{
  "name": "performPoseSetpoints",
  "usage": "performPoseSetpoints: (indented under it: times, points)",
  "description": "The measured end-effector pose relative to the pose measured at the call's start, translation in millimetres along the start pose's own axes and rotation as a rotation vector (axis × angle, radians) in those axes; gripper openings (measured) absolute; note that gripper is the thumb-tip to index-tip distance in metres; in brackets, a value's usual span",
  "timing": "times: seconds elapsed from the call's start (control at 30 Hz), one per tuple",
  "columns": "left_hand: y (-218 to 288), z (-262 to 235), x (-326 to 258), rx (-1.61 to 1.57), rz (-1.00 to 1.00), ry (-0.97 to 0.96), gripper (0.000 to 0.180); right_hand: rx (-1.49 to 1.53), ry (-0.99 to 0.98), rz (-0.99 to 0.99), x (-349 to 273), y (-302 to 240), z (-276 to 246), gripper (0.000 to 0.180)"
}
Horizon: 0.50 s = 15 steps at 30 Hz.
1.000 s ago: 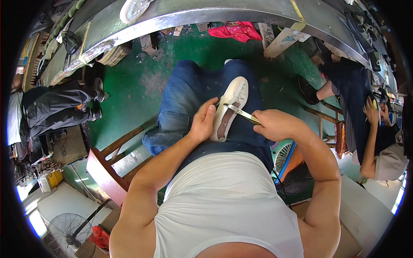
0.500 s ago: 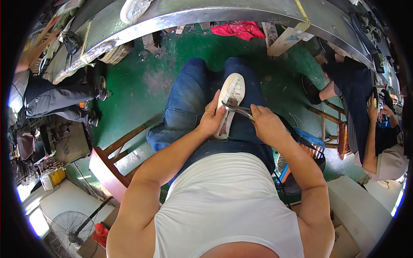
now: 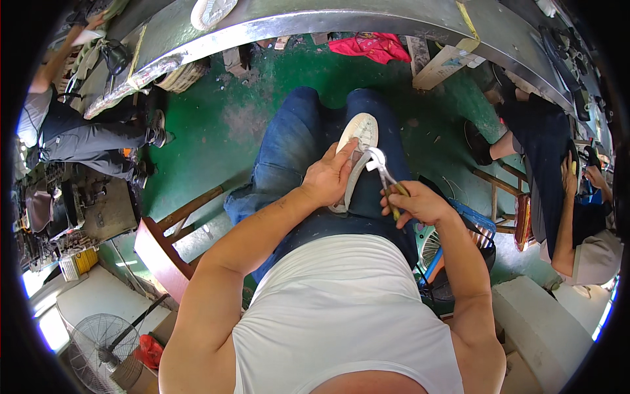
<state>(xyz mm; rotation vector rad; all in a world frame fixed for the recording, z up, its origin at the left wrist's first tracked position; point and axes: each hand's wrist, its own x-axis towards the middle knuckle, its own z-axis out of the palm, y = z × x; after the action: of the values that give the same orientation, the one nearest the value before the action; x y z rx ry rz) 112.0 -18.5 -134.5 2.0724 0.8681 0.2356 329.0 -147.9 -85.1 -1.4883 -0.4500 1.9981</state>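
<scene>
A shoe upper (image 3: pixel 363 129), pale at the toe and turned underside up, rests on my thighs in blue jeans (image 3: pixel 279 148). My left hand (image 3: pixel 326 177) grips it by the side, with the thumb and fingers reaching over its middle. In my right hand (image 3: pixel 422 205) is a pair of lasting pliers (image 3: pixel 392 184), held by the handles. Their curved metal head stands right beside the shoe upper's inner edge; whether it touches I cannot tell. A strip of grey lining edge runs along the shoe upper below the pliers.
A metal-edged workbench (image 3: pixel 295 27) spans the far side, with a pale shoe (image 3: pixel 213 12) on it. Red cloth (image 3: pixel 371 46) lies on the green floor. Wooden chairs (image 3: pixel 157 253) flank me. Co-workers sit left and right (image 3: pixel 541 141). A fan (image 3: pixel 102 351) stands lower left.
The pliers have come off the shoe's middle and swung upright to the right, their handles now lower. My right hand has moved down; my left thumb has shifted toward the toe.
</scene>
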Motion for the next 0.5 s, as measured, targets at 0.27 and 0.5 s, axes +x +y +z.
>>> performPoseSetpoints:
  times: [0.27, 0.5]
  points:
    - [10.5, 12.3, -5.0, 0.121, -0.099, -0.016, 0.061, -0.717, 0.368, -0.518, 45.0, -21.9, 6.9, 0.041]
    - [0.6, 22.5, -6.6, -0.101, -0.249, 0.028, 0.081, -0.999, 0.392, -0.610, 44.8, -17.6, 13.5, 0.044]
